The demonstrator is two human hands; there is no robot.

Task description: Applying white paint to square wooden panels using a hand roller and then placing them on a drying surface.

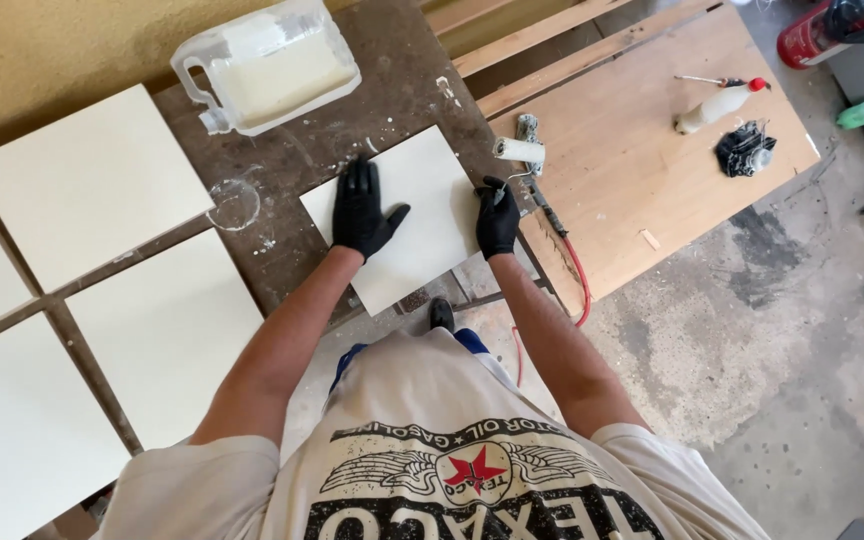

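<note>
A square off-white panel (422, 215) lies on a dark, stained workbench (292, 150). My left hand (360, 210), in a black glove, rests flat on the panel's left part with fingers spread. My right hand (497, 215), also in a black glove, grips the panel's right edge. A small paint roller (519, 150) with a white sleeve lies just beyond my right hand, its handle running toward me along the bench's edge.
Several more off-white panels (87, 180) lie spread at the left. A clear plastic jug (267, 65) of whitish liquid stands at the back. A wooden board (642, 150) at right carries a white bottle with a red cap (720, 103) and a black bundle (744, 150). Concrete floor lies below.
</note>
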